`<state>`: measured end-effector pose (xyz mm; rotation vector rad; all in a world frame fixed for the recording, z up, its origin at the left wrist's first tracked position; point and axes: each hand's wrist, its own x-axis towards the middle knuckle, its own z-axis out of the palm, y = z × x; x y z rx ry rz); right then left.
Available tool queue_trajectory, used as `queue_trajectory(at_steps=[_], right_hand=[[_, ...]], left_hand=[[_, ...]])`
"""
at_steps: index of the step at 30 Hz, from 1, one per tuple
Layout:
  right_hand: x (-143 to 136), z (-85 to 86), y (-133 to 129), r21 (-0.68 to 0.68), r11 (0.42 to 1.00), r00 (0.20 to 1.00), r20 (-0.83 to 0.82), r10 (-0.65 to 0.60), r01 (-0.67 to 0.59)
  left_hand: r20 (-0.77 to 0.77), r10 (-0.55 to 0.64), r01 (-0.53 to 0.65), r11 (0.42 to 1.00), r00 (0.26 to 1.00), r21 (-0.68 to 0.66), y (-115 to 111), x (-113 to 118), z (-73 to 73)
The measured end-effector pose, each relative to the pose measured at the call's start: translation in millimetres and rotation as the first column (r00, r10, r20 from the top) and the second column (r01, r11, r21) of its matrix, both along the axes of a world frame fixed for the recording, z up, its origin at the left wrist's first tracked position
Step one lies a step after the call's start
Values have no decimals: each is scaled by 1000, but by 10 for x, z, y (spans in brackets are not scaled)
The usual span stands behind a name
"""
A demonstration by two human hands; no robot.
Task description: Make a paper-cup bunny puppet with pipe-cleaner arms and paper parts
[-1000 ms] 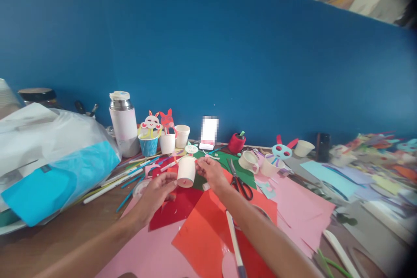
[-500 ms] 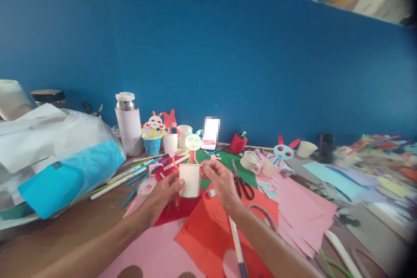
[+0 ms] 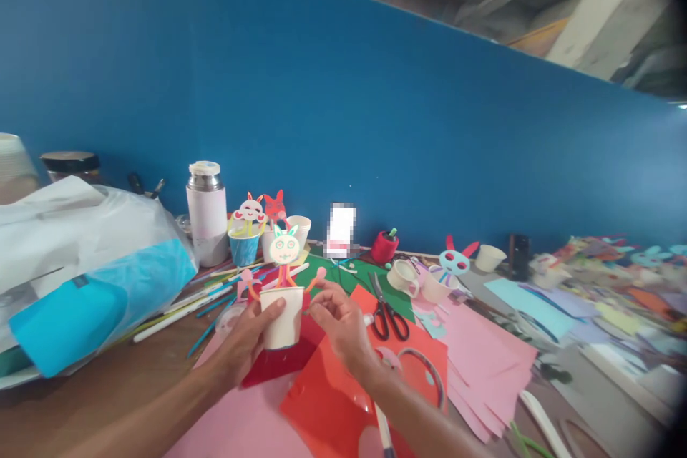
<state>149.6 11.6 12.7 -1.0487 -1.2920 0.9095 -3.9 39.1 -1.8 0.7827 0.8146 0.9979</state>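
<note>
My left hand (image 3: 245,343) is wrapped round a white paper cup (image 3: 283,320), thumb across its front. From the cup rises a pale paper animal face (image 3: 284,250) with green-edged ears, on orange and pink stems. An orange arm tipped with a pink disc sticks out at each side of the rim. Close to the cup's right side is my right hand (image 3: 342,325), its fingers curled in a pinch below the right arm (image 3: 316,280). Whatever those fingertips hold, if anything, is hidden. Under both hands lie red and orange paper sheets (image 3: 322,401).
Black scissors (image 3: 387,315) and a tape roll (image 3: 424,372) lie to the right. Pink sheets (image 3: 483,365) spread beyond them. Further back stand a flask (image 3: 207,215), decorated cups (image 3: 245,245) and a phone (image 3: 342,229). A plastic bag (image 3: 107,257) fills the left side.
The view has shifted, so the cup and hands appear lower and further left. My right fingers have come down from the right arm's base to beside the cup; the arm now stands out more to the right.
</note>
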Motion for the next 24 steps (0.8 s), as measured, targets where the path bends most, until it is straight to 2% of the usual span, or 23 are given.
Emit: queue_trajectory(at_steps=[4,8,11,15,24], right_hand=[[98,73,14,55,998,997,74,-22,18],[244,145,102,-34,997,997,-42,-69,67],[302,180,140,-111,993,988,-142,-61,46],[287,229,124,-165,986,981,-194,-26,-6],[224,233,97,-186,981,975,-201,-93,55]], left_hand=[[-8,28,-28,1000,1000,1,32,-49,21],[-45,16,-18,999,999,-40,32,-81,102],[-73,-29,25,998,997,-60,29,-94,126],[-90,-67,60,995,994,-80,25,-96,132],[-113,-109,101,992,988,-75,-8,-58,189]])
